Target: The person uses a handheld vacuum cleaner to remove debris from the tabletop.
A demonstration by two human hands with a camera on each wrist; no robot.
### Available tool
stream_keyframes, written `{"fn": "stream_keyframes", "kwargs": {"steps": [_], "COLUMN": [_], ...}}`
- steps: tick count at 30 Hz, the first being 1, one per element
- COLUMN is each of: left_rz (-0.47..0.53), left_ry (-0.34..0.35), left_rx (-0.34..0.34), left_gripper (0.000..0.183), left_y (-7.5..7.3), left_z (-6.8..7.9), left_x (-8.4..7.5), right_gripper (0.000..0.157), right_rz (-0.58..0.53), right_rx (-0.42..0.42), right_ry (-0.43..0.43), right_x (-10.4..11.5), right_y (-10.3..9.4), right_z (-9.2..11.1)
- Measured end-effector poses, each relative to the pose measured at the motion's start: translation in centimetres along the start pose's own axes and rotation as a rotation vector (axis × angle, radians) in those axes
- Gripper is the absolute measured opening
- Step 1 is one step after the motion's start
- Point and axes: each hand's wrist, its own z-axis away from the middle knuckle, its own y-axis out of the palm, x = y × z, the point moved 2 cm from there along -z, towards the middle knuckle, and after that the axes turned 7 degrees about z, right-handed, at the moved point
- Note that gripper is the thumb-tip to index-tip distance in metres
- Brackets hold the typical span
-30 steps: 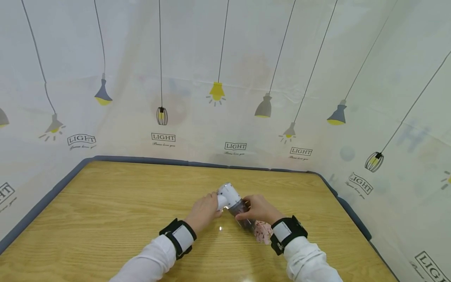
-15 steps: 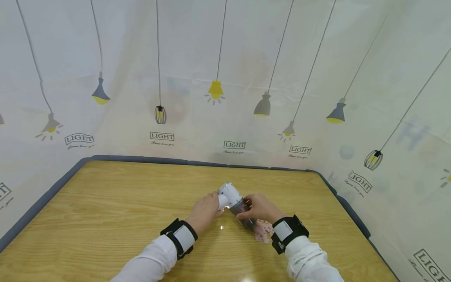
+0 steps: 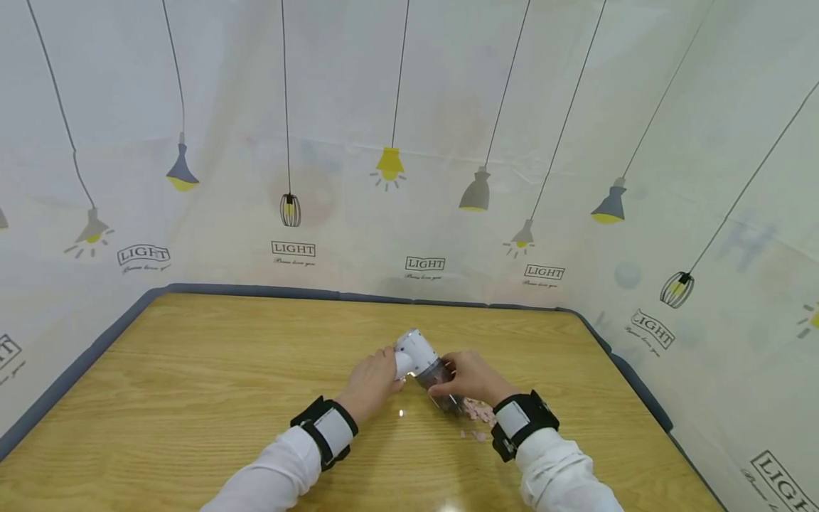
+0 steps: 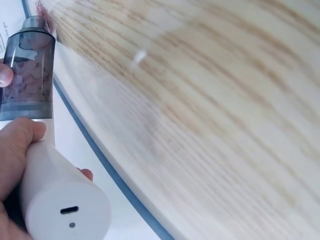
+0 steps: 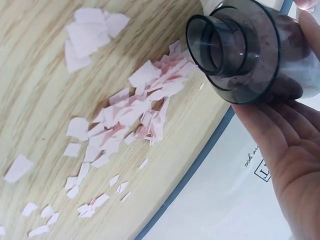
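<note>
Handle (image 4: 62,182) in left grip (image 3: 367,386), canister (image 4: 32,72) in right grip (image 3: 472,380)

**Screened-off spot, wider setting unclear**

A wood-grain tabletop (image 3: 243,377) with blue-grey edging (image 3: 256,290) stood walled on three visible sides by pale sheeting (image 3: 348,78), printed with hanging lamps (image 3: 389,165) and "LIGHT" labels (image 3: 425,264); home or workplace, nothing settled it.

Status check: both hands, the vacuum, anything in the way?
Left hand gripping vacuum by white handle. Right hand holding smoky cup, pink scraps inside. Loose scraps on table near nozzle. Nothing seen blocking nozzle.
</note>
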Motion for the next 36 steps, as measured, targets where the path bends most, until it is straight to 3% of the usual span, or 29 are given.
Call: {"fn": "stream_keyframes", "kwargs": {"steps": [14, 27, 36], "left_rz": [-0.028, -0.102, -0.163], "left_ry": [-0.006, 0.033, 0.048], "left_rx": [-0.044, -0.126, -0.193], "left_gripper": [0.047, 0.048, 0.052], "left_y": [0.2, 0.0, 0.7], "left_z": [-0.1, 0.0, -0.1], "left_x": [0.4, 0.0, -0.3], "right_gripper": [0.042, 0.048, 0.056], "right_rz": [0.048, 0.053, -0.005], "right_rx": [-0.041, -0.052, -0.069], "right_ry": [-0.062, -0.008, 0.027], "right_x": [-0.1, -0.2, -1.1], "right_y": [0.6, 0.8, 0.9], "right_z": [-0.5, -0.5, -1.0]}}
